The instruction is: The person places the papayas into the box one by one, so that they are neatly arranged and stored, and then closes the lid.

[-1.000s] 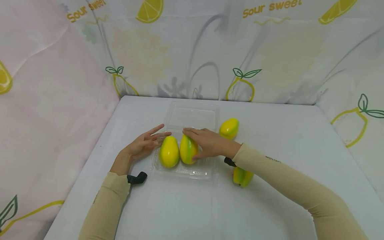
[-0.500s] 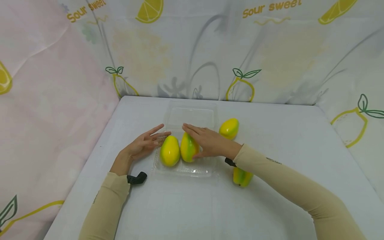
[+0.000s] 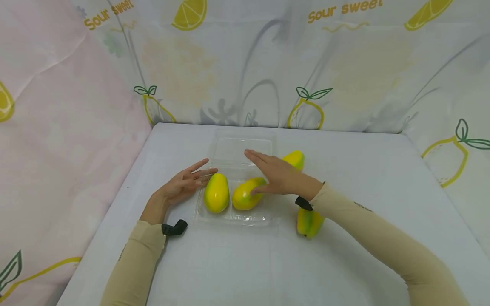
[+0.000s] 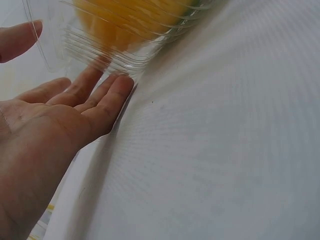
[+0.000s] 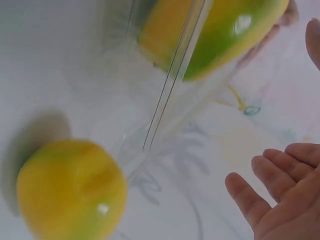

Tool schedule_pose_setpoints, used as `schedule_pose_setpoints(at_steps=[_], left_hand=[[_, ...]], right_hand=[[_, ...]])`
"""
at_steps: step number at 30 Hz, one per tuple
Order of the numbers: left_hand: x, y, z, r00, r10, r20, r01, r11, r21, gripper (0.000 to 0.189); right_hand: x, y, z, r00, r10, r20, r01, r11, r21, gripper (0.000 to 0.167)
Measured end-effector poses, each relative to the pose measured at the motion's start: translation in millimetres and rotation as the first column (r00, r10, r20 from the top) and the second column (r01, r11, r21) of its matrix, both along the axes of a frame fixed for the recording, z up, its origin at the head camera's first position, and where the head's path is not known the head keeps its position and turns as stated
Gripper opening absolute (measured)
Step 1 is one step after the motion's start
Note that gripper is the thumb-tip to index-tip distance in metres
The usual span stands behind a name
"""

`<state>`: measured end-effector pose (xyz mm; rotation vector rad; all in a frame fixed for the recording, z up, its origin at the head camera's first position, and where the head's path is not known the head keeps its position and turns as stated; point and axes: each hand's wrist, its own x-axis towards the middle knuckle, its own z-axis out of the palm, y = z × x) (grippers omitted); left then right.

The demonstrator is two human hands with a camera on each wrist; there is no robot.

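A clear plastic clamshell box [image 3: 214, 220] lies on the table with its lid [image 3: 243, 148] folded back, away from me. Two yellow-green papayas are in its base: the left papaya [image 3: 216, 194] points away from me, and the right papaya [image 3: 245, 196] lies slantwise. My left hand [image 3: 183, 183] rests at the box's left side, fingers extended; in the left wrist view its fingertips [image 4: 121, 85] touch the ribbed wall. Over the right part of the box is my right hand [image 3: 278, 173], fingers straight and thumb spread, with nothing gripped. It partly covers the right papaya.
Behind my right hand another papaya [image 3: 294, 159] lies on the white table [image 3: 229, 263], partly hidden. A ridged papaya [image 3: 309, 224] is right of the box, near my right wrist. Printed cloth [image 3: 245, 63] hangs at the back and sides.
My right hand has let go of the right papaya and drawn back to the right. That papaya has swung from pointing away to lying slantwise. The left hand stays put.
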<state>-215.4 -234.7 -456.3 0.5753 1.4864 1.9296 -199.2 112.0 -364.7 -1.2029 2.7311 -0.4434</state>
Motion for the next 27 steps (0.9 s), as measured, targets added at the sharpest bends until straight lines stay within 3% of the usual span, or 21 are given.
schedule_pose_setpoints(at_steps=[7,15,20,27], left_hand=[[0.1,-0.1,0.3,1.000,-0.003,-0.007,0.003,1.000,0.021,0.072],[1.2,1.0,1.1,1.000,-0.009,0.000,0.009,0.999,0.033,0.072],[-0.6,0.3,-0.4,1.000,-0.020,-0.011,0.021,0.999,0.041,0.071],[-0.2,-0.2,-1.4,0.999,-0.032,-0.026,0.033,0.998,0.058,0.071]], right_hand=[[-11.2,63.9,15.0,0.983,-0.181,-0.022,0.178,0.980,-0.083,0.104],[-13.2,134.0,6.3,0.916,-0.398,0.049,0.399,0.917,-0.014,0.106],[-7.4,154.0,-2.3,0.893,-0.440,0.089,0.441,0.897,0.008,0.109],[-11.2,154.2,-23.7,0.893,-0.434,0.122,0.437,0.900,0.007,0.110]])
